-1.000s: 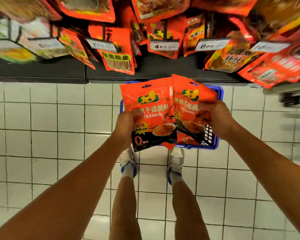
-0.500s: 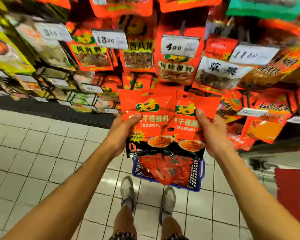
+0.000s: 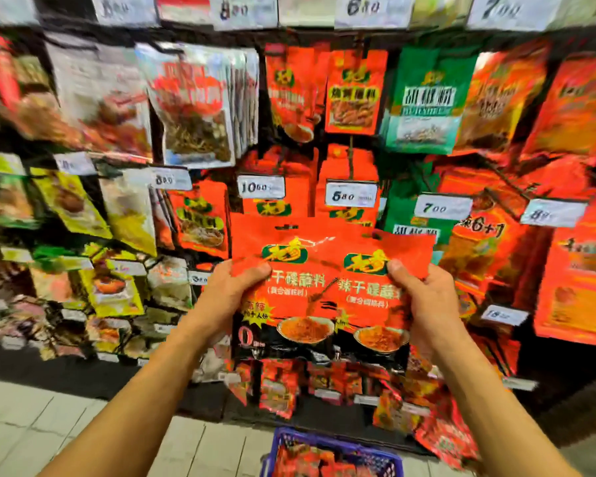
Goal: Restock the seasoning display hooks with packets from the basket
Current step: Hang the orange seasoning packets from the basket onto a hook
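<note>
Right now I take the 680 price tag [image 3: 351,195] at the middle of the display as my landmark. Far to its left hang yellow packets [image 3: 66,201] and, above them, a clear bag of dried strips [image 3: 197,108], all smeared by blur. Just left of the tag a 1000 tag [image 3: 261,186] sits over a hook of red packs. Directly above the tag hangs a red packet with a food picture [image 3: 351,92], and up and to its right a green packet [image 3: 424,98] with white characters. Right of the tag comes a 700 tag [image 3: 442,207], then more red packs I cannot read.

Below the tag I hold the two seasoning packets. My left hand [image 3: 229,294] grips the left packet [image 3: 289,287] at its left edge, thumb curled over the front beside the green logo, fingers hidden behind. That packet's top edge reaches up to just under the 1000 tag and covers the lower part of the hanging packs there. My right hand [image 3: 424,297] grips the right packet [image 3: 375,290] at its right edge, thumb on the front near its logo. The right packet lies over the left one's right side and sits a little lower. Both stand upright, faces toward me, in front of the hooks; whether they touch the hanging stock I cannot tell.

Well below the tag, on the tiled floor [image 3: 83,432], the blue basket [image 3: 327,442] shows its rim, with more red packets [image 3: 310,463] inside.
</note>
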The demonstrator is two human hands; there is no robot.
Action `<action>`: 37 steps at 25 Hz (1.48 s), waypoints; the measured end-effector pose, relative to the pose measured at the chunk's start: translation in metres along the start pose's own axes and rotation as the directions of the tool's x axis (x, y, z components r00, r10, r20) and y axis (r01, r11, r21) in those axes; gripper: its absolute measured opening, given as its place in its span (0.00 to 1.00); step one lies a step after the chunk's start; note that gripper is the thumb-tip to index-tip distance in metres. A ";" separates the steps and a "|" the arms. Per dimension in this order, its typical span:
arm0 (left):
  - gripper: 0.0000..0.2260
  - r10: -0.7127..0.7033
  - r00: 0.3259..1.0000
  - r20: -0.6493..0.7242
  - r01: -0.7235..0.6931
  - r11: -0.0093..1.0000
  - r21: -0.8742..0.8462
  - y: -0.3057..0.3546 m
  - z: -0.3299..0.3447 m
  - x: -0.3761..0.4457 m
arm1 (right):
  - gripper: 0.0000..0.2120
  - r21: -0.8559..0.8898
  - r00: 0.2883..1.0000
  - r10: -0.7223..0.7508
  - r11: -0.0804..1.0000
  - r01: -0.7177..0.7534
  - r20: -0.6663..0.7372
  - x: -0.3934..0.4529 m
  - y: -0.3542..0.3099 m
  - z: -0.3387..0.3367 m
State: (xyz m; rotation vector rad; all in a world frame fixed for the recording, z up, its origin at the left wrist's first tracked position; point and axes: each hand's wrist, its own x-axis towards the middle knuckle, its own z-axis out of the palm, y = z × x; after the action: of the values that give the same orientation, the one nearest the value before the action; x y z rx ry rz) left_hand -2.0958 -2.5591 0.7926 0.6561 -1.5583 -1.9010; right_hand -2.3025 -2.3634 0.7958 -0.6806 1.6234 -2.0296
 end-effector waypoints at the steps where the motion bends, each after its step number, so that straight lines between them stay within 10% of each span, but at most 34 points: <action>1: 0.14 0.035 0.999 -0.001 -0.035 0.999 -0.011 0.014 0.001 0.002 | 0.04 0.008 1.000 -0.028 1.000 0.028 0.007 0.004 -0.014 0.007; 17: 0.08 0.357 0.934 -0.019 -0.357 0.934 -0.006 0.137 -0.057 0.073 | 0.08 -0.111 0.919 -0.393 0.915 0.387 -0.036 0.081 -0.107 0.155; 37: 0.13 0.411 0.911 -0.027 -0.409 0.911 0.055 0.158 -0.082 0.133 | 0.20 -0.242 0.854 -0.418 0.903 0.354 -0.311 0.154 -0.139 0.243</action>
State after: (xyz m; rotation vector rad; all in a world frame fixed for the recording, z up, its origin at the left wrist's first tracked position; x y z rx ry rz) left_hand -2.1122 -2.7325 0.9310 0.3443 -1.5766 -1.5311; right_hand -2.2750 -2.6148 0.9919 -0.7912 2.0275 -2.4291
